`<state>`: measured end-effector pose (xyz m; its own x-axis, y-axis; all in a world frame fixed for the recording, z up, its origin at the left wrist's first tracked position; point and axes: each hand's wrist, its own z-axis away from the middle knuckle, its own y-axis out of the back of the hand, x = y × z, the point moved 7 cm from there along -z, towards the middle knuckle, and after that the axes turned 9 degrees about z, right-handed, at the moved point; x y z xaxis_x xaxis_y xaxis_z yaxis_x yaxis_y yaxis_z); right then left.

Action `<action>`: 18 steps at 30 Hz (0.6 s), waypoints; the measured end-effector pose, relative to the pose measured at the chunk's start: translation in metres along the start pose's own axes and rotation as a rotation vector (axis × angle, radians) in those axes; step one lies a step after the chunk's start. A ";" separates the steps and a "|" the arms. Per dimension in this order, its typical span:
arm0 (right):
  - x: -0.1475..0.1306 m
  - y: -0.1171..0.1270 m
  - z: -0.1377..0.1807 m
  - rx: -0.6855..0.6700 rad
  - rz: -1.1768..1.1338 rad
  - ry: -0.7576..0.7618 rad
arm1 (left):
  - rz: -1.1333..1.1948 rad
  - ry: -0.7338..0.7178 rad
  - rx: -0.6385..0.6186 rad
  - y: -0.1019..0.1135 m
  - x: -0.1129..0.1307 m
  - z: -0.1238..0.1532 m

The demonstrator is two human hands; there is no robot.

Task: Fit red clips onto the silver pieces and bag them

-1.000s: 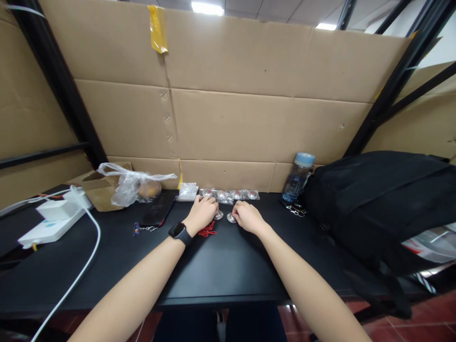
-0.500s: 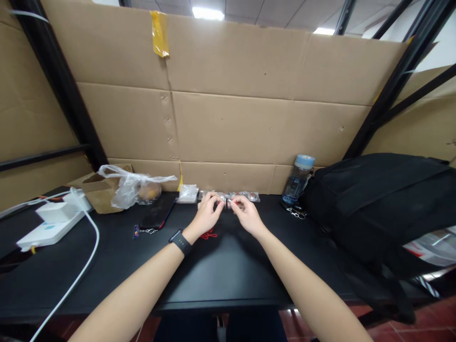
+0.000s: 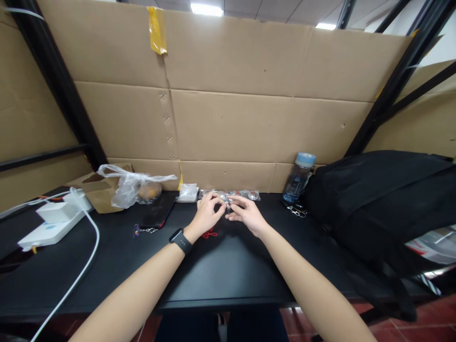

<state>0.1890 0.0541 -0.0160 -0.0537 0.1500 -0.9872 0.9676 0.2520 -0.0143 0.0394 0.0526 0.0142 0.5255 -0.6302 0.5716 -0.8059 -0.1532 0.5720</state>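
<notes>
In the middle of the desk, my left hand (image 3: 210, 210) has thumb and index finger pressed together in a pinch. Whatever it holds is a small shiny piece, too small to name. Close by on its right, my right hand (image 3: 246, 216) has its fingers spread, with the tips near that small piece. Behind the hands lies a row of small clear plastic packets (image 3: 252, 195) with silvery and red bits inside, partly hidden by the fingers. A red cord (image 3: 209, 233) rests on the desk beneath my left hand. My left wrist wears a black watch (image 3: 181, 241).
To the left are a white stack of small bags (image 3: 188, 193), a black pouch (image 3: 156, 212), a tied plastic bag (image 3: 137, 189), a paper bag (image 3: 101, 192) and a power strip (image 3: 52, 232) with a white cable. A water bottle (image 3: 297, 179) and black backpack (image 3: 377, 209) stand right.
My right hand has opened from a pinch, its fingers now spread and slightly nearer the left hand. The left hand keeps its pinch in about the same place.
</notes>
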 end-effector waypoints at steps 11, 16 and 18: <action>-0.008 0.001 0.002 -0.016 0.175 0.061 | 0.019 -0.046 -0.019 0.002 0.000 -0.002; -0.013 0.029 -0.006 0.144 0.283 0.077 | -0.072 -0.006 -0.053 -0.002 -0.029 -0.004; -0.017 0.045 -0.009 0.235 0.412 0.118 | -0.107 -0.007 -0.130 -0.007 -0.041 -0.006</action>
<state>0.2314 0.0714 0.0021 0.3308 0.3024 -0.8940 0.9431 -0.0720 0.3246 0.0254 0.0839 -0.0094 0.6037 -0.6212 0.4996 -0.7034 -0.1203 0.7005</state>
